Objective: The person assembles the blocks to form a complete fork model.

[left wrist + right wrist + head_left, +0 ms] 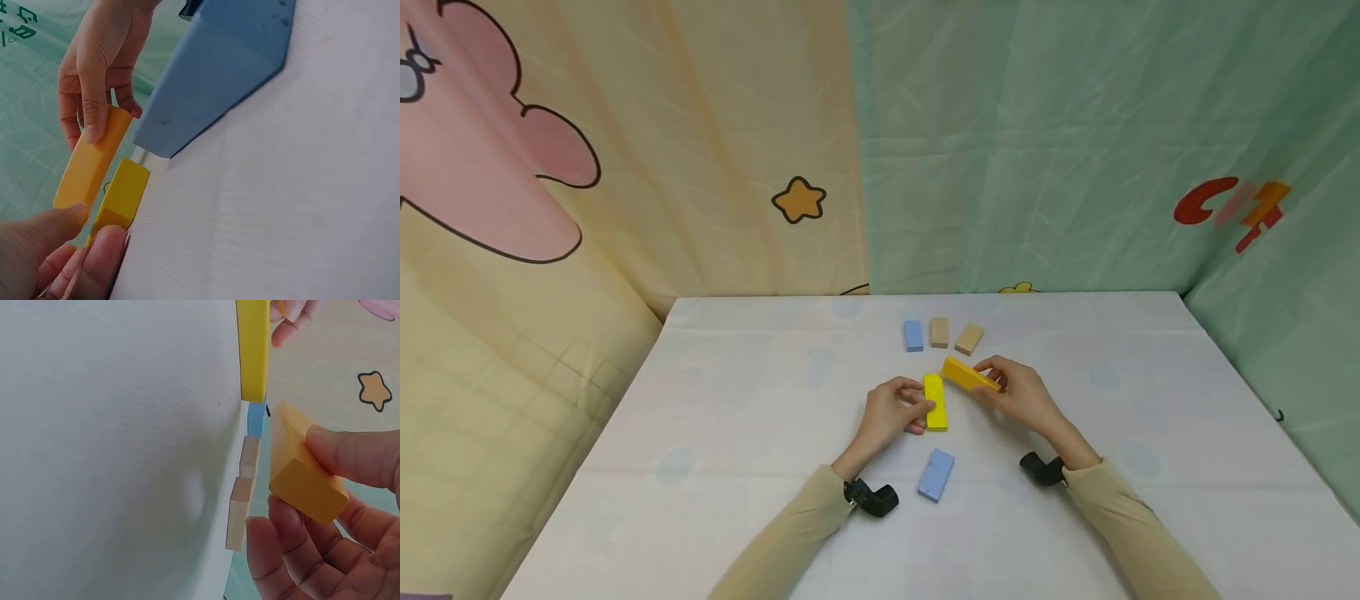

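My left hand (892, 411) pinches a bright yellow block (935, 402) at its left side, thumb over it. The block lies lengthwise on the white cloth. Held by my right hand (1018, 396) is an orange-yellow block (967, 374), tilted, its left end close to the yellow block's far end. In the right wrist view, the thumb and fingers grip this orange-yellow block (306, 465) just off the cloth. The left wrist view shows the yellow block (122, 197) between the left thumb and fingers; whether that thumb touches the orange-yellow block, I cannot tell.
Beyond the hands stand a small blue block (913, 336) and two wooden blocks, one upright-facing (939, 332) and one turned askew (969, 339). A larger blue block (936, 475) lies nearer, between the forearms. Curtains (1075, 150) hang behind the table (760, 400).
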`<state>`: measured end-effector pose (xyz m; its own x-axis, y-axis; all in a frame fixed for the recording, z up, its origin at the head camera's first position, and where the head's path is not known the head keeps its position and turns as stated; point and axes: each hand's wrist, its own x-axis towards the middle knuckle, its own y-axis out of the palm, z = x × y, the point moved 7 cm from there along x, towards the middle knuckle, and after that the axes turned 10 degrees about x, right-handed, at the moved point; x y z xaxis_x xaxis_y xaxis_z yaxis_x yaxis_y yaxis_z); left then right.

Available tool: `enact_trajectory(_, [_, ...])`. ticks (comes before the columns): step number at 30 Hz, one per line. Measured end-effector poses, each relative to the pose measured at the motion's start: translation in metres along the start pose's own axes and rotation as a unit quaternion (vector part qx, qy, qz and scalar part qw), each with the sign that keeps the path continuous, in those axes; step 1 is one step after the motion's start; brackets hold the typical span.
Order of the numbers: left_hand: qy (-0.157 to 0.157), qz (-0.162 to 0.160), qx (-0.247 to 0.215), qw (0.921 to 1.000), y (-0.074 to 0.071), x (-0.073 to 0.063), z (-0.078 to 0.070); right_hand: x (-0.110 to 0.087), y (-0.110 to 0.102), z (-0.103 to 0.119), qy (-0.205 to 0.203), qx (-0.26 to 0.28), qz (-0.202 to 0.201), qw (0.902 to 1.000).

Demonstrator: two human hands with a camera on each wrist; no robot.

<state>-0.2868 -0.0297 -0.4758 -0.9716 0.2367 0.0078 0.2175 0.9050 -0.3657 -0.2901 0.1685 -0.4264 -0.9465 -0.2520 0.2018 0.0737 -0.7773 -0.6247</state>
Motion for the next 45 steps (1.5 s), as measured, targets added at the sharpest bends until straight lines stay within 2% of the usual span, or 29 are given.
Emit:
enact_trajectory(3, [0.027, -0.003, 0.069, 0.9973, -0.001, 0.000, -0.005, 0.000, -0.001, 0.000, 0.001, 0.001, -0.003, 1.0000])
enact_trajectory(5, [0.048, -0.001, 0.125, 0.9910, -0.002, 0.000, -0.009, 0.000, -0.003, 0.000, 0.005, 0.002, -0.008, 1.0000])
enact_trajectory(8, [0.092, 0.011, 0.202, 0.9751, -0.003, -0.002, -0.017, -0.001, -0.004, 0.000, 0.006, 0.004, -0.011, 0.9999])
enact_trajectory(13, [0.148, 0.033, 0.303, 0.9407, -0.001, -0.006, -0.026, -0.001, -0.004, 0.001, 0.006, 0.006, -0.010, 0.9999])
enact_trajectory(16, [0.166, 0.055, 0.321, 0.9308, 0.001, -0.007, -0.028, 0.000, -0.004, 0.000, 0.009, 0.006, -0.009, 0.9999])
enact_trajectory(19, [0.184, 0.078, 0.307, 0.9303, 0.004, -0.008, -0.029, -0.001, -0.004, -0.002, 0.015, 0.006, -0.007, 0.9998])
enact_trajectory(23, [0.195, 0.092, 0.279, 0.9358, 0.008, -0.008, -0.027, -0.001, -0.005, -0.002, 0.014, 0.005, -0.008, 0.9999])
enact_trajectory(32, [0.210, 0.076, 0.240, 0.9446, 0.017, -0.008, -0.022, 0.000, -0.006, -0.003, 0.002, 0.010, -0.010, 0.9999])
enact_trajectory(39, [0.209, 0.070, 0.260, 0.9401, 0.019, -0.010, -0.022, -0.002, -0.005, -0.008, -0.002, 0.003, -0.013, 0.9999])
enact_trajectory(45, [0.215, 0.054, 0.275, 0.9355, 0.013, -0.011, -0.024, 0.010, 0.000, -0.005, -0.010, 0.005, -0.005, 0.9999])
